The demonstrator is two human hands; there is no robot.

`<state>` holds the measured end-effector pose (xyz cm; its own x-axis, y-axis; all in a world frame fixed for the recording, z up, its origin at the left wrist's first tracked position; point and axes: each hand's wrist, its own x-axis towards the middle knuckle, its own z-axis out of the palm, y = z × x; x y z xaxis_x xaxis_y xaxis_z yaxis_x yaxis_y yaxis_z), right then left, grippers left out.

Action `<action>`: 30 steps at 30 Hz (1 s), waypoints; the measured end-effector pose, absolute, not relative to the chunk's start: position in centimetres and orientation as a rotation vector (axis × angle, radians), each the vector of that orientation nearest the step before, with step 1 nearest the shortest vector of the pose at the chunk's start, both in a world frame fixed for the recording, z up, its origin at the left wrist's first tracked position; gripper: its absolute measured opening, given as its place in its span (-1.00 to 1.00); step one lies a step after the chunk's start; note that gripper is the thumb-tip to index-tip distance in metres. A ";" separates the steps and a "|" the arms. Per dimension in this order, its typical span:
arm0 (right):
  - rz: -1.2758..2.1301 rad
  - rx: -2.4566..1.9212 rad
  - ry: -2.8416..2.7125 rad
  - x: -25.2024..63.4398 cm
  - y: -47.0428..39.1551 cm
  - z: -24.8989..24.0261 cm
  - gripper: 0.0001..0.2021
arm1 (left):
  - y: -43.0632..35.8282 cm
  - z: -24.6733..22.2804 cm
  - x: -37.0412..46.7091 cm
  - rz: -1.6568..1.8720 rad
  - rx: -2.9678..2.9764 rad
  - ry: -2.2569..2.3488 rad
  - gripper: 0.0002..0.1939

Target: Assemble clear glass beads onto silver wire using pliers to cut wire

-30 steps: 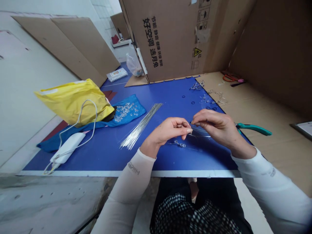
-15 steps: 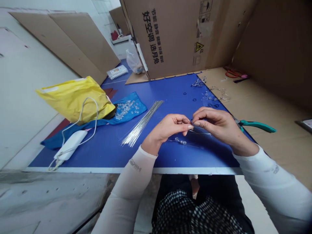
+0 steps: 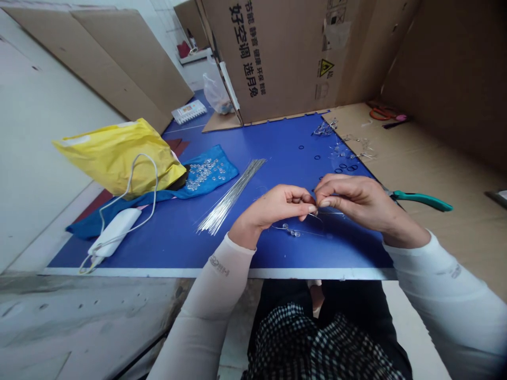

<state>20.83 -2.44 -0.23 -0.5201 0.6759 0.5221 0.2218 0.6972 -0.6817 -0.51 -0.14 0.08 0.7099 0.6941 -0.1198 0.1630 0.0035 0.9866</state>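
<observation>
My left hand point(image 3: 285, 207) pinches a thin metal wire point(image 3: 332, 213) between thumb and fingers. Close against it, my right hand point(image 3: 352, 203) is closed on the same wire, fingertips nearly touching those of the left. The exact grip point is hidden by the fingers. Just below the hands, a few clear beads point(image 3: 291, 230) strung on fine wire hang or lie over the blue tabletop point(image 3: 253, 258); I cannot tell which. To the left lies a bundle of straight silver wires point(image 3: 233, 198). Green-handled pliers point(image 3: 423, 199) rest to the right of my right hand.
Loose clear beads point(image 3: 204, 174) sit on a blue cloth beside a yellow bag point(image 3: 122, 158). A white corded device point(image 3: 114, 232) lies at front left. Black rings point(image 3: 344, 168) and beaded wire pieces point(image 3: 352, 148) lie beyond my right hand. Orange scissors point(image 3: 382, 112) are far right; a cardboard box point(image 3: 285, 63) stands behind.
Both hands stay together on the wire, with my right hand shifted slightly to the right. The whole view has tilted a little.
</observation>
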 end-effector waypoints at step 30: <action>0.782 -1.188 -1.599 19.2 -3.1 -1.0 -0.75 | -0.1 -0.4 0.1 0.691 1.463 0.825 -0.76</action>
<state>19.20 -3.12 -1.01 -0.0650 0.9462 0.3169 0.3304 0.3201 -0.8879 0.06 -0.13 -0.37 0.5634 0.8240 -0.0597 0.0859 0.0135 0.9962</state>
